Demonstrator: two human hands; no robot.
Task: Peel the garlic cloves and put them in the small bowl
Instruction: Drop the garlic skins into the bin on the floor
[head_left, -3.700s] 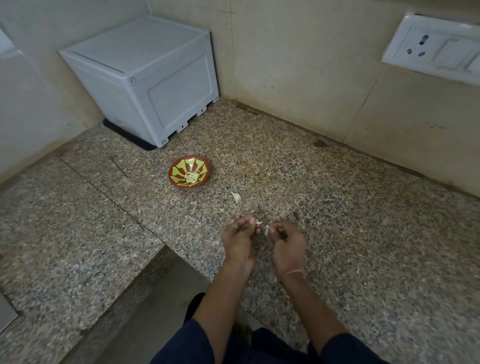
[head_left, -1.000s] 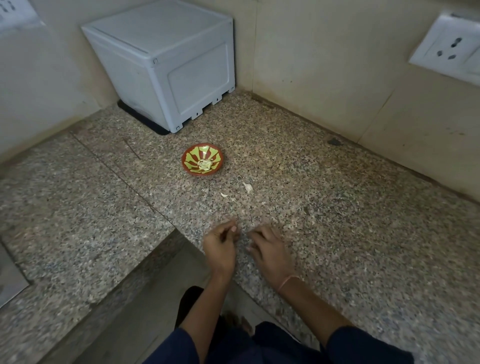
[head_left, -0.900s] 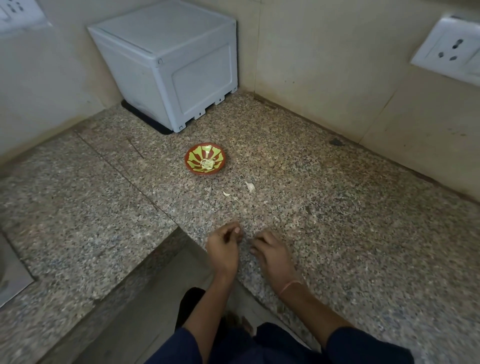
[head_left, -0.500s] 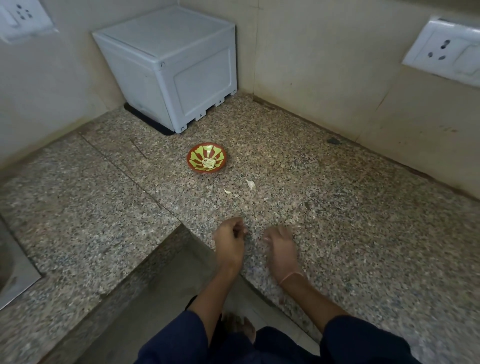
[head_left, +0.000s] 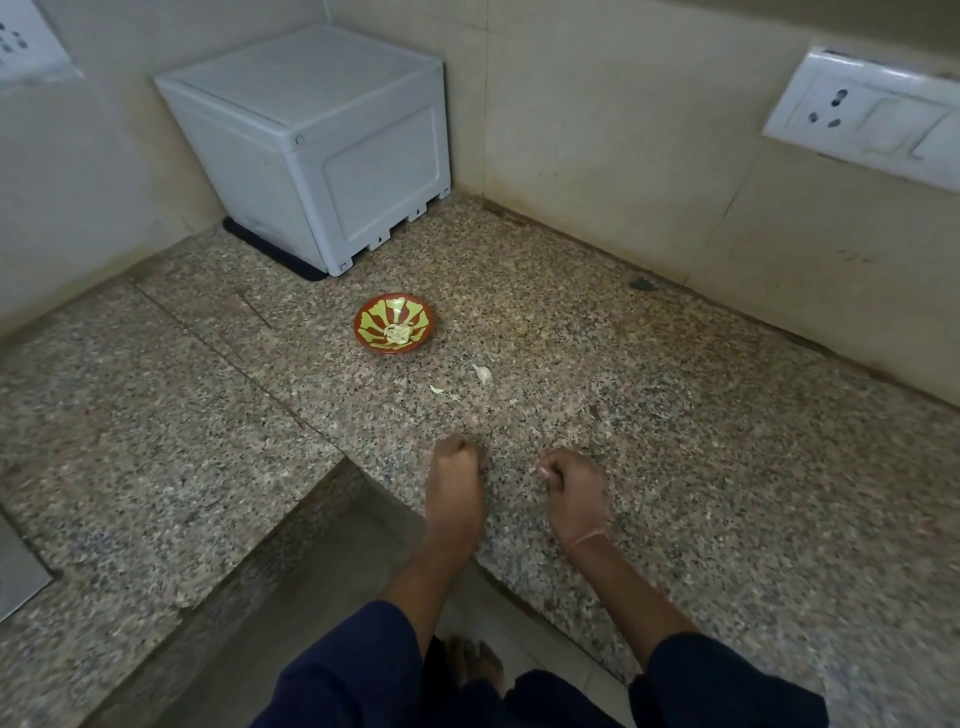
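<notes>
A small red bowl (head_left: 393, 330) with a yellow-green ray pattern sits mid-counter and holds pale peeled garlic (head_left: 397, 333). Just right of and nearer than it lie a garlic piece (head_left: 482, 374) and a small pale scrap (head_left: 436, 388). My left hand (head_left: 456, 478) and my right hand (head_left: 574, 483) rest near the counter's front edge, about a hand's width apart. The fingers of both are curled shut. Nothing shows in either fist, and the insides are hidden.
A grey-white plastic box (head_left: 311, 140) stands in the back corner on a dark mat. Tiled walls close in the speckled granite counter (head_left: 727, 467), with a socket plate (head_left: 862, 114) on the right. The counter steps down at the front left beside my hands.
3.7 s ago both hands worked a clove together above the counter. They have since come down to the counter edge and moved apart into fists. A small scrap now lies near the bowl.
</notes>
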